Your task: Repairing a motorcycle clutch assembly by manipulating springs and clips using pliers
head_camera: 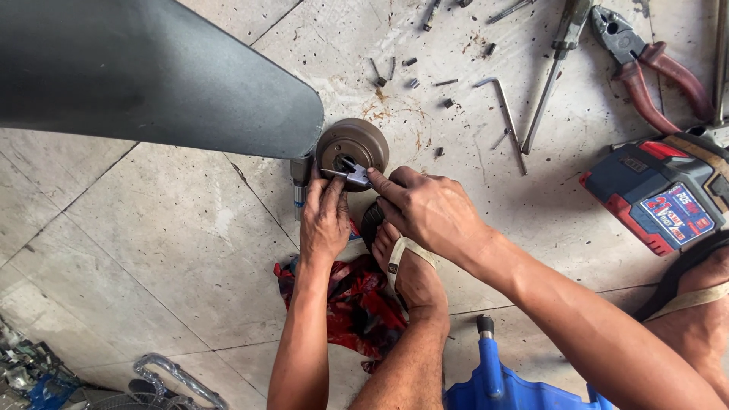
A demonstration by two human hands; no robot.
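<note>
Both forearms reach forward; our left hand (pixel 324 216) and right hand (pixel 429 209) grip small pliers (pixel 351 175) at the round hub (pixel 351 144); next, steady pulling.

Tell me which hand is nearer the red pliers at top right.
Right. The right hand lies below and left of the red pliers, across bare floor. The left hand is farther left, by the round hub.
</note>
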